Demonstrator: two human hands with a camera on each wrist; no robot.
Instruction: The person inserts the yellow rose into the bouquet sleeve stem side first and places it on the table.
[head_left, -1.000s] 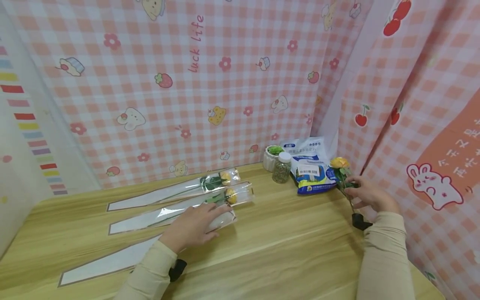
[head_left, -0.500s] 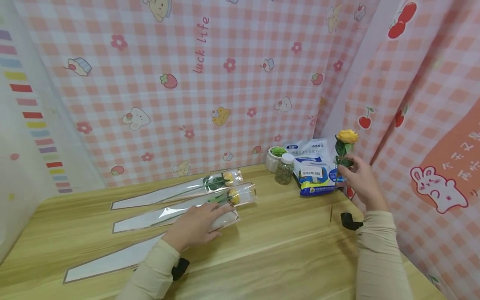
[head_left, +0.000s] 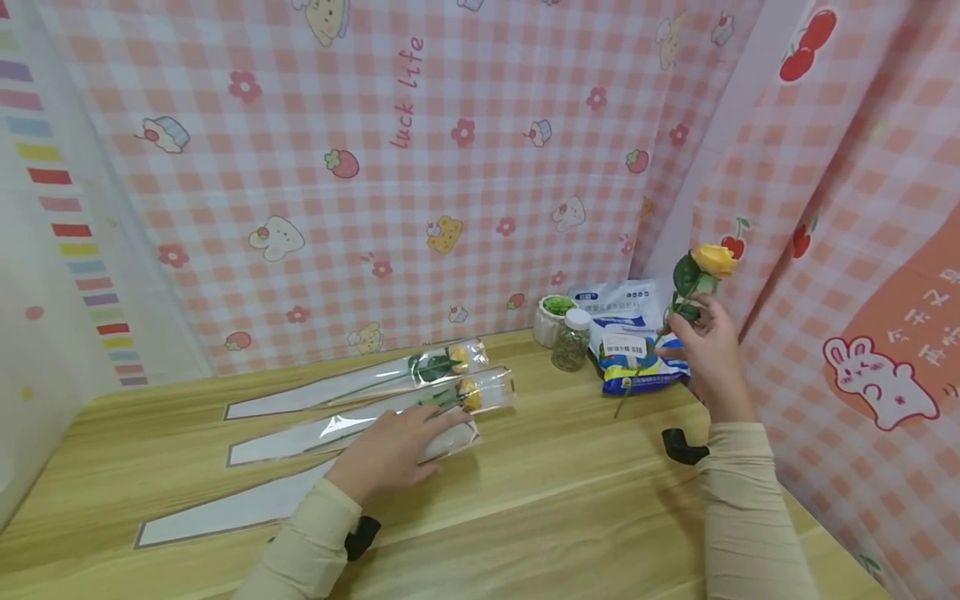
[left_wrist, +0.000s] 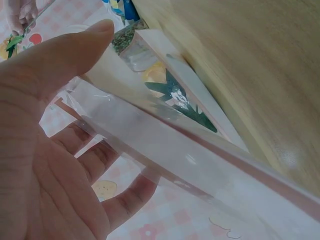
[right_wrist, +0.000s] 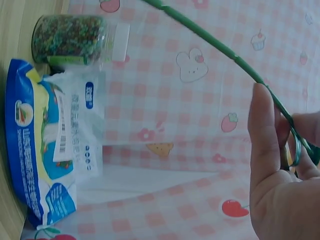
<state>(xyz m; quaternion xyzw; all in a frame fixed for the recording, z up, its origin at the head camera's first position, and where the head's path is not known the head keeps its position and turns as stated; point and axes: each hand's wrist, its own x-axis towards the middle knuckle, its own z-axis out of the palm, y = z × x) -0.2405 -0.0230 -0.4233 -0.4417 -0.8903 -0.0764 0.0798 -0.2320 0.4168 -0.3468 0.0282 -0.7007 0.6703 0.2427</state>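
Note:
My right hand (head_left: 708, 350) pinches the green stem of a yellow rose (head_left: 712, 260), just under the bloom and among its leaves. The stem (right_wrist: 200, 32) slants down and left, its lower end over the table in front of the packets. My left hand (head_left: 393, 450) lies over the nearest clear, white-backed flower sleeve (head_left: 225, 508). In the left wrist view, its fingers (left_wrist: 130, 197) touch the film of this sleeve (left_wrist: 150, 132) near one end, thumb spread apart from them. Beside it, a second sleeve (head_left: 292, 442) and a third sleeve (head_left: 300, 398) each hold a yellow rose.
At the back right of the wooden table (head_left: 525, 517) stand a lidded jar of granules (head_left: 572, 346), a white pot with a green plant (head_left: 547, 325), a blue-and-yellow packet (head_left: 637, 379) and a white packet (head_left: 611, 298). Checked curtains (head_left: 487, 192) hang behind and to the right.
My right hand has raised the rose from beside the packets and tilted it, so its bloom leans right and the stem's lower end swings left. My left hand stays on the sleeve.

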